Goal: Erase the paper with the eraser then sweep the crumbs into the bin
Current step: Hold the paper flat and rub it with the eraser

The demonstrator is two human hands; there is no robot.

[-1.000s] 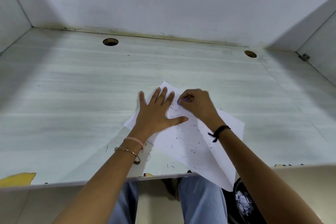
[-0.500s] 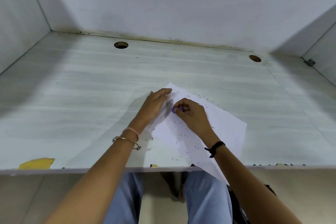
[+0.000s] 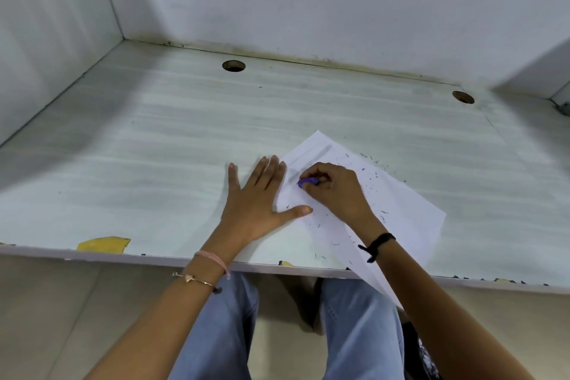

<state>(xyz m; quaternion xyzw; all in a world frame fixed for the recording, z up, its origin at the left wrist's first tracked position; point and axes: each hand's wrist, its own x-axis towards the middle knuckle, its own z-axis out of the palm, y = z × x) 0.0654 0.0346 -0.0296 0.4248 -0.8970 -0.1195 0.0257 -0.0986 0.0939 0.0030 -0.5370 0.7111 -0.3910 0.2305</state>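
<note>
**Inspector:** Head view, item one: the right hand (image 3: 336, 191). Report.

**Operator:** I log its fingers curled and pinching the purple eraser (image 3: 307, 182), which is pressed to the paper (image 3: 401, 210) near the far left corner. The left hand (image 3: 256, 200) lies flat with its fingers straight and spread. Its thumb is on the paper and its palm on the desk (image 3: 185, 148).

**Inspector:** Recommendation for the rubbing?

**Operator:** In my judgement, short strokes away from the bracing thumb, so the paper pulls taut and does not buckle. Pressure should be light, since the near corner overhangs the desk edge unsupported. Dark crumbs (image 3: 374, 176) lie scattered over the paper, with a few on the desk beyond its far edge. I would leave them on the paper for the sweep.

**Inspector:** And the bin?

**Operator:** A dark shape (image 3: 415, 345) shows below the desk edge, beside the right forearm. I cannot tell whether it is the bin.
</note>
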